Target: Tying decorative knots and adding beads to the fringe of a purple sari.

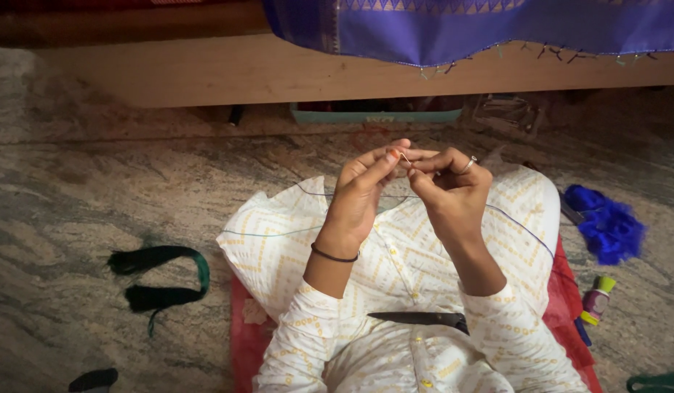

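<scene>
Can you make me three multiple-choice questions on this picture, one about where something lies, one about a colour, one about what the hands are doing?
1. Where do the scissors lie?
A. on the person's lap
B. on the wooden ledge
C. beside the green thread bundle

2. What colour is the fluffy thread bundle at the right side?
A. red
B. bright blue
C. white

3. How are the left hand and right hand placed?
A. resting flat on the floor
B. raised together, fingertips pinching a thin needle
C. one holding the scissors

Answers:
1. A, the dark scissors rest on the pale patterned garment over the lap.
2. B, the bundle on the floor is vivid blue.
3. B, both hands meet in front of the person with the needle between the fingertips.
</scene>
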